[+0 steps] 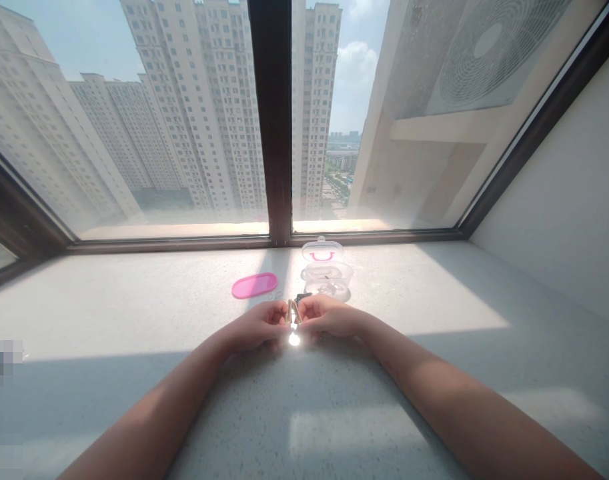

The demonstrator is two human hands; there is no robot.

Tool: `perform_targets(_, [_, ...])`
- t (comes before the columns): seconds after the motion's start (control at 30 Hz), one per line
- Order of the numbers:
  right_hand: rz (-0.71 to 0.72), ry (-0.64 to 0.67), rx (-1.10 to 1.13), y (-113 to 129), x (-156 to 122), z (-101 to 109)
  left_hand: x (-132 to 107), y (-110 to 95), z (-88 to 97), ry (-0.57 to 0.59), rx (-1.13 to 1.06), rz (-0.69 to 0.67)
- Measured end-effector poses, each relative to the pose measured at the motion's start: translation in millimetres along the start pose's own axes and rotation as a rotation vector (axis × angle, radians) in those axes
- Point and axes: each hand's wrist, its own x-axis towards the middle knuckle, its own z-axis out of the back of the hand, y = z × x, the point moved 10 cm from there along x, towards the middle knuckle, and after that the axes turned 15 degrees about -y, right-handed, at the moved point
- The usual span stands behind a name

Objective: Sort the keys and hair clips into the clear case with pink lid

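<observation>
My left hand (261, 325) and my right hand (331, 316) meet over the sill, fingers closed. Between their fingertips is a small gold-coloured V-shaped metal piece (289, 311), narrow end away from me, with one arm in each hand. A bright glare just below it hides its near part, and its exact kind cannot be made out. A small black item (303, 297) lies at the fingertips of my right hand, partly covered. Beyond the hands stands a clear plastic box (343, 275), its lid (323, 249) raised and fitted with a pink handle. Small contents in the box are too faint to name.
A pink oval tray or lid (255, 285) lies left of the box. The speckled white sill (134, 293) carries bands of sun and shadow. A dark window frame (277, 133) bounds it at the back, and a white wall (564, 173) at the right.
</observation>
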Motion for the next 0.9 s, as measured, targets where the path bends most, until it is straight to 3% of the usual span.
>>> perform_targets(0.9, [-0.01, 0.005, 0.038, 2.2, -1.4, -2.2, 3.5, 6.9, 4.5, -0.03, -0.001, -0.009])
